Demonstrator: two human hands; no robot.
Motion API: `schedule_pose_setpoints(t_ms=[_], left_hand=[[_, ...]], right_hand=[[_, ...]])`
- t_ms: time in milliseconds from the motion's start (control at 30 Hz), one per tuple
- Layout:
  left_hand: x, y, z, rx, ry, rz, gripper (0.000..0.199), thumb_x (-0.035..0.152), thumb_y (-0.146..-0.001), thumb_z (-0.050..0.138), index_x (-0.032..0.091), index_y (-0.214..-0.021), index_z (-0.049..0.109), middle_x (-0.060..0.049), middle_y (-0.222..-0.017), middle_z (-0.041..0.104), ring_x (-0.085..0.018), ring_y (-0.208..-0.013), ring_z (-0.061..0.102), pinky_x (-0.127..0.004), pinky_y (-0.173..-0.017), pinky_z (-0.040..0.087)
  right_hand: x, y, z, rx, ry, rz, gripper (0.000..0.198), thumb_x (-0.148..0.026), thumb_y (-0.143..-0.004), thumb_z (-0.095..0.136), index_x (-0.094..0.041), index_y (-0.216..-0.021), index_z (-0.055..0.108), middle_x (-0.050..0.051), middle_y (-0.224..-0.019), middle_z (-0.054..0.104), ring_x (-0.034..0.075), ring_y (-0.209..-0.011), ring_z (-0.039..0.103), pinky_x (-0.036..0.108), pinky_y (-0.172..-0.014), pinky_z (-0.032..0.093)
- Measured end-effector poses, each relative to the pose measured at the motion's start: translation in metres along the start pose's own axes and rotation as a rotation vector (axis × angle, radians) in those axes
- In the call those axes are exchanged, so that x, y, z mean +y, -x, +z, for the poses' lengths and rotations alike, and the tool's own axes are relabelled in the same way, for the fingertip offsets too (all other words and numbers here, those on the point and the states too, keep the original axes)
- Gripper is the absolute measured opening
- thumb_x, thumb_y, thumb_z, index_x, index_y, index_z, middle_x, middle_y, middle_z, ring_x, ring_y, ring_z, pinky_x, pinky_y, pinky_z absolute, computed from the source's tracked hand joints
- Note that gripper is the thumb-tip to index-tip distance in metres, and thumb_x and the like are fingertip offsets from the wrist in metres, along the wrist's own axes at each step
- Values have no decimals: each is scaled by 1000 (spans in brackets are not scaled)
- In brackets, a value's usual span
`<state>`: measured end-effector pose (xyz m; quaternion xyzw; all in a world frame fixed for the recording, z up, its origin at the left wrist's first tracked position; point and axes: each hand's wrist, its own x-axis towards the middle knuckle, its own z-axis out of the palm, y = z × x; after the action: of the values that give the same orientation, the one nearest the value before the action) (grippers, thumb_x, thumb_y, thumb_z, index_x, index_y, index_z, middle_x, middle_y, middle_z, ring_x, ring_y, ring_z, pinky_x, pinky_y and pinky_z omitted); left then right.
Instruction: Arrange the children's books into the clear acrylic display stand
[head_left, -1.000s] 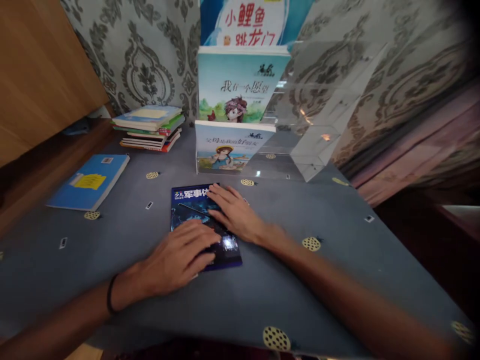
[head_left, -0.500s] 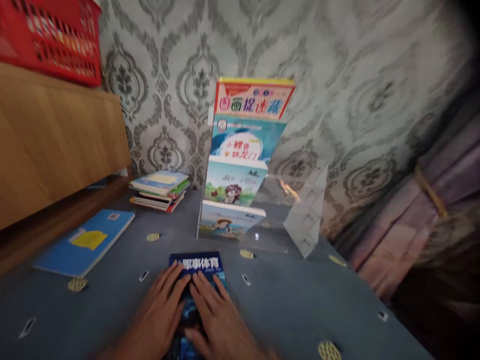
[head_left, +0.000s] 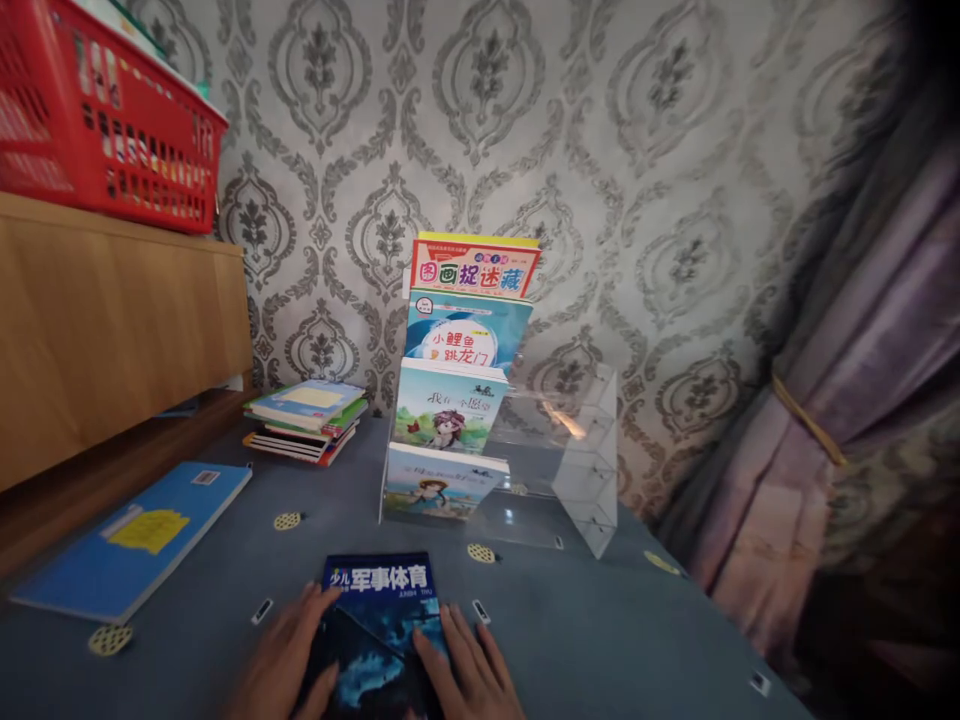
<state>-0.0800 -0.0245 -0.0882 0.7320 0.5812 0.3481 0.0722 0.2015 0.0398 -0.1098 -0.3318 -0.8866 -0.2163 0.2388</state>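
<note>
A dark blue book (head_left: 375, 640) with white title characters lies face up on the cloth in front of me. At its left edge is my left hand (head_left: 281, 650), slightly blurred, with the index fingertip near the top left corner and the thumb on the cover. My right hand (head_left: 469, 665) rests along the right edge, its fingers stretched and apart, one of them over the cover. Beyond the book stands a clear acrylic rack (head_left: 589, 460) with several books in its left side, among them a teal book (head_left: 442, 415) and a red-and-white-topped book (head_left: 472, 270).
A blue book (head_left: 184, 525) lies at the left on the grey-blue tablecloth (head_left: 600, 640). Behind it is a stack of books (head_left: 307, 410). A red basket (head_left: 142, 140) sits on a wooden cabinet (head_left: 120, 330). A curtain (head_left: 795, 470) hangs at the right.
My hands, close together on the cover before, have moved apart to the book's two sides, uncovering its front. The view has tilted up, so the rack and books appear lower.
</note>
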Motion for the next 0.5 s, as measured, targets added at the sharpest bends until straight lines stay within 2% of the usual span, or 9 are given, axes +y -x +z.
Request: schedule_pose_setpoints(t_ms=[100, 233, 333, 400, 467, 500], left_hand=[[8, -6, -7, -23, 342, -179, 51, 40, -102, 38, 35, -153, 35, -5, -151, 53, -27, -136, 51, -45, -106, 52], [22, -14, -15, -27, 664, -391, 55, 50, -101, 38, 29, -152, 38, -11, -150, 52, -29, -132, 56, -46, -103, 53], [37, -19, -23, -131, 791, -505, 57, 59, -96, 44, 28, -143, 50, -12, -134, 66, -30, -119, 67, -47, -92, 59], [48, -24, -30, -171, 919, -599, 60, 62, -87, 58, 26, -135, 59, -11, -120, 73, -32, -109, 71, -46, -87, 61], [58, -30, -37, -150, 1049, -689, 65, 59, -75, 75, 24, -128, 64, -12, -114, 75, -32, -105, 72, -44, -85, 61], [63, -34, -42, -126, 1096, -721, 67, 55, -70, 81, 23, -127, 64, -11, -113, 75, -31, -105, 72, -41, -84, 61]], right_hand=[[6, -4, -9, -17, -63, -55, 52, -50, -89, 62, -28, -137, 61, 15, -129, 68, 33, -113, 69, 42, -86, 63], [4, -4, -23, -37, -221, 54, 54, -40, -88, 64, -26, -140, 58, 17, -136, 64, 34, -122, 64, 45, -94, 59], [0, -4, -35, -52, -449, 191, 52, -32, -91, 59, -28, -143, 55, 14, -141, 60, 32, -128, 60, 46, -102, 54], [2, -8, -43, -78, -658, 314, 52, -33, -93, 57, -29, -145, 53, 12, -142, 60, 30, -129, 59, 44, -105, 52], [7, -15, -50, -83, -882, 479, 53, -41, -94, 56, -27, -145, 52, 12, -133, 65, 28, -120, 64, 41, -100, 54], [11, -20, -54, -85, -996, 558, 54, -47, -94, 57, -26, -143, 54, 12, -124, 70, 27, -109, 68, 39, -93, 57]])
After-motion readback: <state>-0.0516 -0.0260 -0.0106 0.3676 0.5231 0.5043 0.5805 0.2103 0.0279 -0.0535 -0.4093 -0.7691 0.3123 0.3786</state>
